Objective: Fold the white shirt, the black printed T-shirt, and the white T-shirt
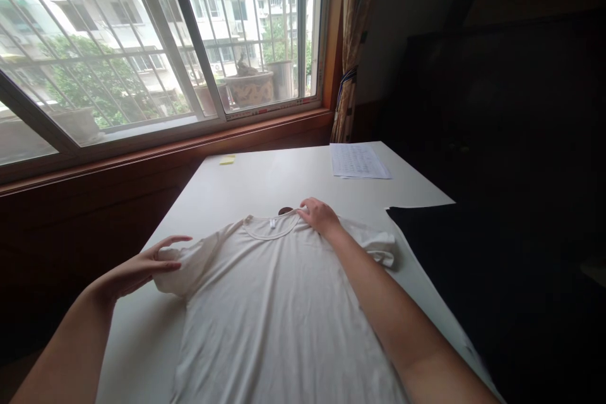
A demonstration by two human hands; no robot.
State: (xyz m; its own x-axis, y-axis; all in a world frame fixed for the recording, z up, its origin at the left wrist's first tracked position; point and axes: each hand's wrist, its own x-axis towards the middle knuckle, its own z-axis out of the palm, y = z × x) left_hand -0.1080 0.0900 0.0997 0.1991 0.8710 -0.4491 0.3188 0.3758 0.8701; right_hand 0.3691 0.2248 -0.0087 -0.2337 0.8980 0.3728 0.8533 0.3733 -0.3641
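Observation:
A white short-sleeved T-shirt (279,303) lies spread over the white table (269,180), its round neckline pointing to the far side and a small label inside the collar. At the sleeve on the left is my left hand (154,262); its fingers and thumb are apart, with the thumb resting on the cloth. My right hand (319,216) has its fingertips closed on the shirt by the right side of the neckline. The right sleeve lies partly crumpled beyond my forearm. A dark round object (285,210) peeks out just behind the collar, mostly covered.
Printed sheets of paper (360,161) lie at the table's far right, and a yellow sticky note (227,160) near its far left corner. Black cloth (440,252) lies along the right edge. Behind stand a barred window (199,31) and a tied curtain (350,57).

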